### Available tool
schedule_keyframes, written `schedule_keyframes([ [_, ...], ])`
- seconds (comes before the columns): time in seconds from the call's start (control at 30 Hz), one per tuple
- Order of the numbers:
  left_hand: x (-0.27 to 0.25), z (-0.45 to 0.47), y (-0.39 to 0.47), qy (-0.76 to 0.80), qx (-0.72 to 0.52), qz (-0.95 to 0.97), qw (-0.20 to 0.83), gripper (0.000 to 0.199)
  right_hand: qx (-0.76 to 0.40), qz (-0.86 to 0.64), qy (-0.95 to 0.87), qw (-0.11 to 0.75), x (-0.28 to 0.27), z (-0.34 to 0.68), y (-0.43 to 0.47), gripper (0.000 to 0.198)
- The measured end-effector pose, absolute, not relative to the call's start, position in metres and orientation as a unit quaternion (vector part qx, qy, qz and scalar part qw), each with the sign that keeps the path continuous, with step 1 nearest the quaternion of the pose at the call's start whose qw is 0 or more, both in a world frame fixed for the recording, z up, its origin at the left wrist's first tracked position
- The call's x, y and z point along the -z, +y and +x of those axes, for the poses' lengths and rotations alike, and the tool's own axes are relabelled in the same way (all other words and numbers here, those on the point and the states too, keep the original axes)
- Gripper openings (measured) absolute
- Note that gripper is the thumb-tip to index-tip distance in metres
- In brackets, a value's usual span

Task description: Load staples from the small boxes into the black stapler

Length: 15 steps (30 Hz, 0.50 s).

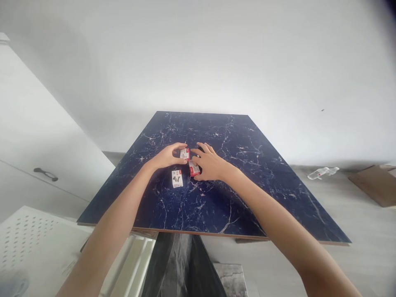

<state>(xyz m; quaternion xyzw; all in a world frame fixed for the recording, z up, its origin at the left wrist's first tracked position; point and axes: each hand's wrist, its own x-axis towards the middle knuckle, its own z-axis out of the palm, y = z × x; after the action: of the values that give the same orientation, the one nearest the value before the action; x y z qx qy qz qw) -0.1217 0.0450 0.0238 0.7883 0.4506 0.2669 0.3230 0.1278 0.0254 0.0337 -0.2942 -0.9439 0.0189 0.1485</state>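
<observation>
Near the middle of the table (192, 206) are a card (177, 178) and two packets (194, 169). Left of the table stands a cabinet (34, 119); right of the table, cardboard (375, 185) lies on the floor (365, 231). Behind the table rises a wall (201, 53).

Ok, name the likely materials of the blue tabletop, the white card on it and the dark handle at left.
Blue tabletop: probably laminated board, smooth; marble-like veins on top, brown along the front edge.
White card: looks like paper or thin cardboard, smooth; print on a flat face.
Dark handle: metal or plastic; its plain dark surface leaves that open.
</observation>
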Motion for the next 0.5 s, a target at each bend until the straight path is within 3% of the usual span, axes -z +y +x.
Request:
schedule_keyframes([
  [0.13, -0.038, -0.102, 0.023, 0.43, -0.186, 0.835, 0.29, 0.086, -0.099, -0.357, -0.859, 0.354, -0.021, 0.154, 0.023, 0.035],
  [0.2, -0.035, -0.089, 0.017, 0.43, -0.138, 0.855, 0.254, 0.082, -0.184, -0.435, -0.783, 0.404, -0.01, 0.165, 0.028, 0.033],
  [0.37, -0.021, -0.071, 0.015, 0.465, -0.124, 0.859, 0.176, 0.082, -0.438, -0.478, -0.687, 0.328, 0.009, 0.172, 0.038, 0.024],
  [0.5, -0.02, -0.068, 0.016, 0.481, -0.134, 0.841, 0.208, 0.081, -0.48, -0.459, -0.677, 0.317, 0.012, 0.166, 0.034, 0.02],
])
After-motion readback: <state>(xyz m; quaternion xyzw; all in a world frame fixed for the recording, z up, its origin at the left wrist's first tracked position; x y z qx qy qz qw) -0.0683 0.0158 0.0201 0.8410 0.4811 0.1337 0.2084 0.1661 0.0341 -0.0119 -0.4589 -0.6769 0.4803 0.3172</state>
